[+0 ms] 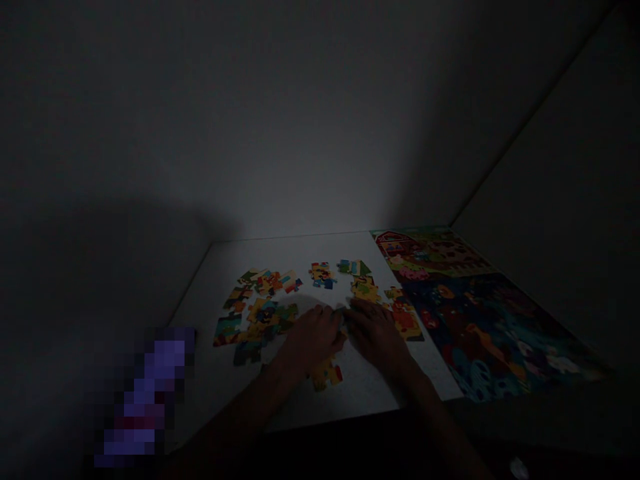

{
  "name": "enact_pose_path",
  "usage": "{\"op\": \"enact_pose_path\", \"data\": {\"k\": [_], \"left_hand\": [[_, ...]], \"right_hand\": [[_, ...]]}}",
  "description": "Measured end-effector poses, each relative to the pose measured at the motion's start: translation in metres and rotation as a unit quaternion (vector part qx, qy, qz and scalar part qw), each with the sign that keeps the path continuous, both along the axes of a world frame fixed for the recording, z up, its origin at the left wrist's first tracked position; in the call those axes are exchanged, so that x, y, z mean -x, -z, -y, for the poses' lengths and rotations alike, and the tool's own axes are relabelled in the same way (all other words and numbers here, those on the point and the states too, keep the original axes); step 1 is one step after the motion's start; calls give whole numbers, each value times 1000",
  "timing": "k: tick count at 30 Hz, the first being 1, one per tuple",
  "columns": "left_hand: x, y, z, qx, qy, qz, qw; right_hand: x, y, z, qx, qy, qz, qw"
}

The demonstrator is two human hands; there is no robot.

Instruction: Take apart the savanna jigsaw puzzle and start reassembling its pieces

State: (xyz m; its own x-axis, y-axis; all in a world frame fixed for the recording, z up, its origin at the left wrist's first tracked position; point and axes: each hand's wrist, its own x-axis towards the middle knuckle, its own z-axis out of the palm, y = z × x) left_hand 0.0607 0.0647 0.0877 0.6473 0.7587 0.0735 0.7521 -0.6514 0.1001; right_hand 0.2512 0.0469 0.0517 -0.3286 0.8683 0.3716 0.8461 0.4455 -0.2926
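My left hand [313, 337] and my right hand [377, 333] rest palm down over a white table [210, 287], their fingertips almost meeting. A small piece may lie between the fingers, but the dim light hides it. Colourful jigsaw puzzle pieces [263, 317] lie in a loose heap to the left of my left hand. A yellow puzzle piece [326, 375] lies just below my hands. More pieces [404, 317] sit beside my right hand, and others [323, 275] lie beyond my fingertips.
A farm picture sheet [427, 253] and a dark blue illustrated sheet [493, 333] lie side by side at the right of the table. A pixelated purple patch [145, 393] hides something at the lower left. Walls rise behind the table.
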Motion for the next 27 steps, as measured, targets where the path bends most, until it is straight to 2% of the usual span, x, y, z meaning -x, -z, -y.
{"op": "enact_pose_path", "data": {"k": [5, 8, 11, 13, 15, 17, 18, 21, 24, 27], "left_hand": [[5, -6, 0, 1, -6, 17, 1000], [19, -5, 8, -3, -52, 31, 998], [44, 3, 15, -3, -107, 60, 992], [67, 12, 14, -19, -179, 78, 981], [90, 22, 8, -53, -288, 82, 953], [106, 32, 0, -81, -373, 78, 921], [109, 36, -2, -87, -390, 76, 914], [101, 45, -4, -87, -372, 71, 921], [84, 48, 1, -88, -321, 83, 939], [77, 45, 5, -89, -296, 139, 941]], "right_hand": [[2, -3, 0, -3, 2, 2, 1000], [4, -4, 1, -9, -27, -17, 999], [1, 1, 2, -21, -30, -60, 998], [-3, 6, -1, -38, 5, -83, 996], [-9, 10, -10, -36, 42, -83, 995], [-15, 13, -26, -4, 74, -49, 996], [-17, 13, -37, 24, 93, -21, 995], [-17, 12, -73, 100, 173, 62, 978], [-7, 10, -99, 116, 234, 102, 960], [10, 11, -104, 108, 206, 92, 968]]}}
